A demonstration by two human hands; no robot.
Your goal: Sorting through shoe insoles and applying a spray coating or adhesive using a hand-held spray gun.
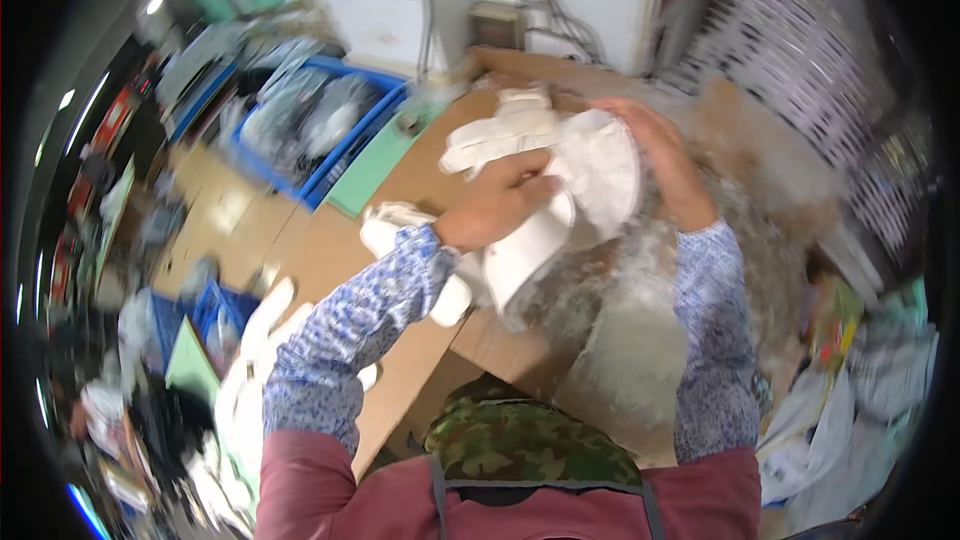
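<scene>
The left hand (505, 202) is closed, thumb and fingers bent together on the near-left edge of a rounded white piece (605, 175), while the right hand (662, 155) lies with fingers stretched and close together over that piece's far-right rim; whether its thumb pinches underneath cannot be told through the blur. The left forearm, in a blue-patterned sleeve (375, 315), slants up and inward from the lower left, back of the hand upward; the right forearm rises nearly straight, its hand tipped inward to the left. The rounded white piece sits between the two hands, its broad face up. Left of the left hand, other white pieces (395, 230) lie on the brown tabletop (410, 370). A white flap (528, 252) hangs below the left hand, a white stack (505, 132) lies just beyond it, and clear plastic (635, 340) spreads below the right hand.
</scene>
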